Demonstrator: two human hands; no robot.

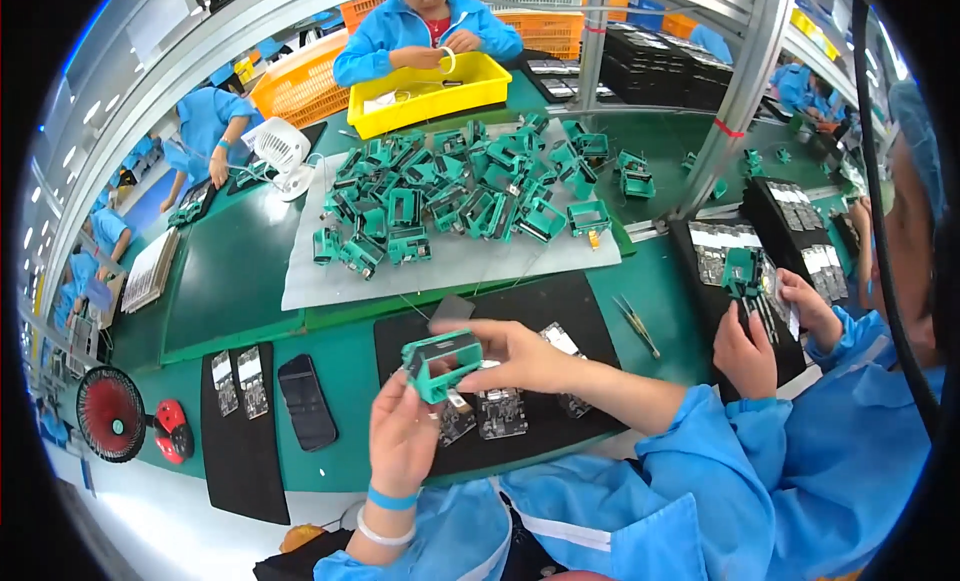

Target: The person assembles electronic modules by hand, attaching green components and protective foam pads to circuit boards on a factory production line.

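My left hand (pixel 402 436) grips a green plastic frame (pixel 432 389) from below, thumb and fingers at its lower left side. My right hand (pixel 525 356) closes on the same frame from the right, fingers at its top and thumb at its lower edge. The frame is open in the middle, with a dark strip along its top. Beneath both hands lies a black mat (pixel 560 296) bearing several small circuit boards (pixel 502 417), partly hidden by my hands. A grey flat piece (pixel 453 308) rests just beyond the frame.
Beyond the mat, similar green frames (pixel 440 186) are heaped on a white sheet (pixel 320 281). Tweezers (pixel 637 328) lie to the right; a phone (pixel 307 403) and red fan (pixel 111 414) to the left. A co-worker's hand (pixel 745 356) holds another frame beside a metal post (pixel 735 111).
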